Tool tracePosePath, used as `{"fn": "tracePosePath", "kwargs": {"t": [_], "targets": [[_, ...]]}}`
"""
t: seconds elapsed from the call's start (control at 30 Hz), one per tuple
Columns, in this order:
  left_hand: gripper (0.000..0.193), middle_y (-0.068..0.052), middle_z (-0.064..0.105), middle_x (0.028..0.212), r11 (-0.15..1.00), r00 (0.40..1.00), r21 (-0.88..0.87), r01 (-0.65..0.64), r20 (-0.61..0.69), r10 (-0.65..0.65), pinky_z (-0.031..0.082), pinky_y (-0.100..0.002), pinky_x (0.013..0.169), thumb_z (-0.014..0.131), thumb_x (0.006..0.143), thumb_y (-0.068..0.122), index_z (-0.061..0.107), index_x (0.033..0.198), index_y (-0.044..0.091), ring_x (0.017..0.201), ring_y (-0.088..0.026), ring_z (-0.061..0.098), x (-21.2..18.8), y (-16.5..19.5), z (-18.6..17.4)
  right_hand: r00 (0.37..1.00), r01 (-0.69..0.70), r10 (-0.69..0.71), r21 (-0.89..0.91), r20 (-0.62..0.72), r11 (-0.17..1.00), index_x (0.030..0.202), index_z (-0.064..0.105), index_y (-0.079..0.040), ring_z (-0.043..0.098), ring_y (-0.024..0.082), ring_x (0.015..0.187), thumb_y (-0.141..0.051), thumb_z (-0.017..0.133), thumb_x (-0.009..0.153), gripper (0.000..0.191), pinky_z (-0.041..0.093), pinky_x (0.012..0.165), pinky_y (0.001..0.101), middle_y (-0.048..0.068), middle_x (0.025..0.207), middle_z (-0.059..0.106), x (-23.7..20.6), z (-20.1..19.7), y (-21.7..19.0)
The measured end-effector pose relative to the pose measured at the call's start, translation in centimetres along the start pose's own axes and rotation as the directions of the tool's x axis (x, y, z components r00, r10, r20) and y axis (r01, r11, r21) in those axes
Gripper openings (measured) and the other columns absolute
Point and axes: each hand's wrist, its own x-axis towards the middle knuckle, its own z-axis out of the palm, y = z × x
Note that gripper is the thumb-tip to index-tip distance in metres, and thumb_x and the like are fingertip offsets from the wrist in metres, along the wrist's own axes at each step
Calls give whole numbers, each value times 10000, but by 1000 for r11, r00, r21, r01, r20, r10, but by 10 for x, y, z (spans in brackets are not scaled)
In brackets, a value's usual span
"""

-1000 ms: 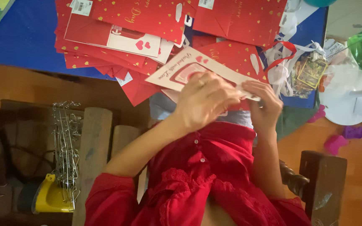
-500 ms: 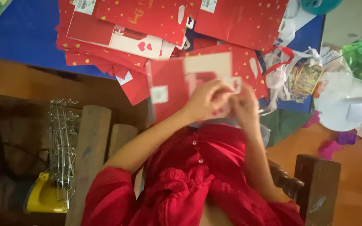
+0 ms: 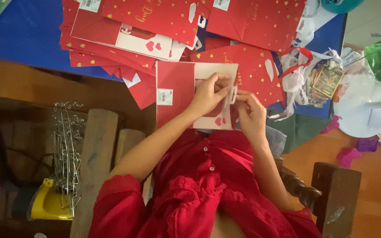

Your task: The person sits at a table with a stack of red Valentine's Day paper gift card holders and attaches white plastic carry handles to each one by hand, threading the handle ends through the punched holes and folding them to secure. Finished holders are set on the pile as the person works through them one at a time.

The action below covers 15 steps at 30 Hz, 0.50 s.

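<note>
A flat red gift bag (image 3: 177, 94) with a cream panel and small hearts lies over the person's lap at the near edge of the blue tabletop (image 3: 27, 35). The left hand (image 3: 210, 92) presses down on the panel, fingers curled and pinching at a white paper tab (image 3: 233, 93) — a hold that seems meant to keep the bag from sliding. The right hand (image 3: 250, 112), just at its 4 o'clock, pinches the same tab from the other side, fingers narrow. At 12 o'clock, a heap of matching red bags (image 3: 155, 22) is fanned out, overlapping. At 2 o'clock lie tangled white and red ribbons (image 3: 296, 75). Far off at 8 o'clock — a bundle of wire hangers (image 3: 67, 145) over a yellow object (image 3: 45, 205).
</note>
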Motion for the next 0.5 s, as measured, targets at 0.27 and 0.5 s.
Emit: {"fn": "tracePosePath", "kwargs": {"t": [0.27, 0.5], "targets": [[135, -47, 787, 981, 995, 994, -40, -90, 60, 92, 601, -320, 841, 700, 943, 105, 719, 1069, 63, 915, -145, 766, -4, 10, 0, 993, -115, 118, 443, 20, 889, 1369, 494, -47, 604, 213, 1287, 27, 658, 938, 467, 512, 1079, 370, 155, 1398, 586, -1, 15, 14], [63, -35, 684, 943, 966, 954, 9, -257, 161, 253, 524, -305, 867, 654, 896, 39, 666, 947, 75, 942, -145, 655, -12, 31, 0, 997, 43, -62, 347, 46, 937, 1562, 335, -44, 475, 234, 1432, -1, 657, 897, 740, 418, 1157, 348, 158, 1519, 478, 4, 18, 31]]}}
